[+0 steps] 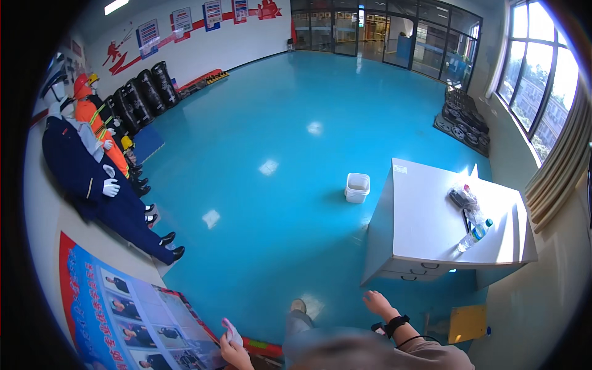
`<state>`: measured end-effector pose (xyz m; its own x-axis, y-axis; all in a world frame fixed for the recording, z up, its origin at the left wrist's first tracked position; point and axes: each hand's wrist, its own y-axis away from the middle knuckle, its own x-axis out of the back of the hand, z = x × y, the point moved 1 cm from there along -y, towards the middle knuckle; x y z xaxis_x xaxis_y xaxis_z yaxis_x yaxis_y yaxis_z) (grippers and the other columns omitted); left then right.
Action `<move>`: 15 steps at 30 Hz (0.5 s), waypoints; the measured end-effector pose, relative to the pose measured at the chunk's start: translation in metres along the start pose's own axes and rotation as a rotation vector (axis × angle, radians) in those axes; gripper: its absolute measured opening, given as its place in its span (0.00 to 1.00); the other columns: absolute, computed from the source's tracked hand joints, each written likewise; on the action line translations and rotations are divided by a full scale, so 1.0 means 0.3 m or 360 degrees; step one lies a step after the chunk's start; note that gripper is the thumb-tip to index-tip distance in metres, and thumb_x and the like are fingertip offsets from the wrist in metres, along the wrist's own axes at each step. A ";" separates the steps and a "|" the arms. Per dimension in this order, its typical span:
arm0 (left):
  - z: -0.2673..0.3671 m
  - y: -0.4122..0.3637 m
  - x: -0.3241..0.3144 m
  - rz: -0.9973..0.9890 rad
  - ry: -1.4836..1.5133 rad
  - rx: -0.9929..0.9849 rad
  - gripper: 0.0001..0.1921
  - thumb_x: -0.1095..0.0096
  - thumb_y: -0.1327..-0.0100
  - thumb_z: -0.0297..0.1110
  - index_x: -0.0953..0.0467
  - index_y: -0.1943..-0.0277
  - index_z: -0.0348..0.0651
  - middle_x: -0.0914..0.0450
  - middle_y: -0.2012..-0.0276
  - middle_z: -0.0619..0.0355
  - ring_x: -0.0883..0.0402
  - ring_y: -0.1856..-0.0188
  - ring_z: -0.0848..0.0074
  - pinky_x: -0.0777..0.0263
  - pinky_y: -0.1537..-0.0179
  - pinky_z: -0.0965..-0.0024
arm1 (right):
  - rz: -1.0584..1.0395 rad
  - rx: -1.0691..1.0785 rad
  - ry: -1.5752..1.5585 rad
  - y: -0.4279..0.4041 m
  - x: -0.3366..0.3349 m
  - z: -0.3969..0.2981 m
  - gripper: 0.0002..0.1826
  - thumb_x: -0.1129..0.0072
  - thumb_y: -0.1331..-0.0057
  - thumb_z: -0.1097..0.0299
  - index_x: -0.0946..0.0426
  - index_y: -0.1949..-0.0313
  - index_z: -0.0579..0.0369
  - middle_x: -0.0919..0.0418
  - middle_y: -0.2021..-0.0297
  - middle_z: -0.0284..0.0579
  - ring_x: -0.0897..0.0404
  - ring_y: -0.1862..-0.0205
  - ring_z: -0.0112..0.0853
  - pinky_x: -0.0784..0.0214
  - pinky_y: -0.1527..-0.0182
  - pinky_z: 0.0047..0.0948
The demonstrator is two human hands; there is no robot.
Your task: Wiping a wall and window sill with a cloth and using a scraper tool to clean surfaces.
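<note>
My left hand (235,355), low in the picture, grips a crumpled pink and white cloth (232,331). It is beside the edge of a display board (152,319) that bears printed writing and photos of people. My right hand (378,304) is held out over the blue floor with nothing visible in it, its fingers loosely bent. A black strap (397,325) circles that wrist. Just beyond this hand stands a white desk (430,212) with drawers on its near side. A white plastic bucket (357,188) sits on the floor left of the desk.
On the desk lie a plastic water bottle (475,236) and a plastic bag (469,201). A yellow stool (467,323) is at the lower right. Uniformed mannequins (111,185) line the left wall. Dark mats or weights (462,121) are piled under the window; glass doors (370,32) close the far end.
</note>
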<state>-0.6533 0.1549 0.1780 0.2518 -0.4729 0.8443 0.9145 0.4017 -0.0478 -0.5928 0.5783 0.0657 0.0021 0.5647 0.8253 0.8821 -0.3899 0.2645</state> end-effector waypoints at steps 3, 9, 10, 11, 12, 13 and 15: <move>-0.082 -0.230 -0.198 0.0071 0.0276 -0.0303 0.15 0.56 0.44 0.21 0.29 0.54 0.30 0.24 0.60 0.40 0.25 0.59 0.49 0.34 0.54 0.54 | -0.0058 -0.0136 -0.0029 0.019 -0.022 0.033 0.19 0.54 0.38 0.58 0.28 0.55 0.58 0.24 0.60 0.58 0.26 0.56 0.51 0.32 0.53 0.43; 0.161 -0.648 -0.339 -0.0009 0.0362 -0.0585 0.16 0.57 0.47 0.21 0.28 0.55 0.31 0.23 0.62 0.40 0.24 0.59 0.49 0.33 0.57 0.56 | 0.0010 -0.0550 -0.0188 -0.153 0.048 -0.047 0.16 0.52 0.39 0.62 0.27 0.56 0.59 0.22 0.64 0.58 0.25 0.58 0.51 0.32 0.54 0.42; 0.219 -0.712 -0.376 -0.0025 0.0420 -0.0586 0.16 0.56 0.46 0.22 0.28 0.54 0.32 0.22 0.63 0.40 0.24 0.60 0.49 0.33 0.58 0.56 | 0.0033 -0.0602 -0.0213 -0.192 0.062 -0.070 0.16 0.52 0.39 0.62 0.27 0.56 0.59 0.22 0.64 0.58 0.25 0.58 0.51 0.32 0.54 0.42; 0.279 -0.775 -0.414 -0.0064 0.0423 -0.0633 0.16 0.56 0.46 0.22 0.28 0.54 0.32 0.22 0.63 0.40 0.24 0.60 0.49 0.33 0.58 0.56 | 0.0140 -0.0604 -0.0303 -0.225 0.079 -0.096 0.16 0.52 0.39 0.63 0.27 0.56 0.59 0.22 0.64 0.58 0.24 0.58 0.51 0.32 0.54 0.42; 0.339 -0.831 -0.458 -0.0138 0.0433 -0.0689 0.16 0.56 0.46 0.22 0.28 0.54 0.31 0.22 0.63 0.40 0.23 0.60 0.49 0.32 0.58 0.56 | 0.0249 -0.0605 -0.0387 -0.259 0.096 -0.116 0.16 0.52 0.39 0.63 0.27 0.56 0.60 0.22 0.64 0.58 0.24 0.58 0.50 0.32 0.54 0.41; 0.395 -0.870 -0.492 -0.0217 0.0436 -0.0739 0.16 0.56 0.46 0.23 0.28 0.54 0.31 0.22 0.63 0.40 0.23 0.60 0.49 0.32 0.58 0.56 | 0.0268 -0.0660 -0.0406 -0.278 0.113 -0.138 0.16 0.52 0.39 0.63 0.27 0.56 0.60 0.22 0.64 0.58 0.24 0.58 0.50 0.32 0.54 0.41; 0.544 -0.936 -0.570 -0.0354 0.0451 -0.0878 0.16 0.56 0.46 0.23 0.28 0.54 0.31 0.22 0.62 0.40 0.23 0.60 0.49 0.32 0.58 0.56 | 0.0383 -0.0639 -0.0531 -0.300 0.143 -0.179 0.16 0.52 0.38 0.64 0.28 0.54 0.59 0.21 0.65 0.56 0.22 0.60 0.47 0.30 0.56 0.38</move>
<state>-1.0048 0.2510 0.1341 0.0425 -0.7167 0.6960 0.9635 -0.1549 -0.2183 -0.6975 0.5985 0.1043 0.3868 0.5993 0.7009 0.5902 -0.7449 0.3111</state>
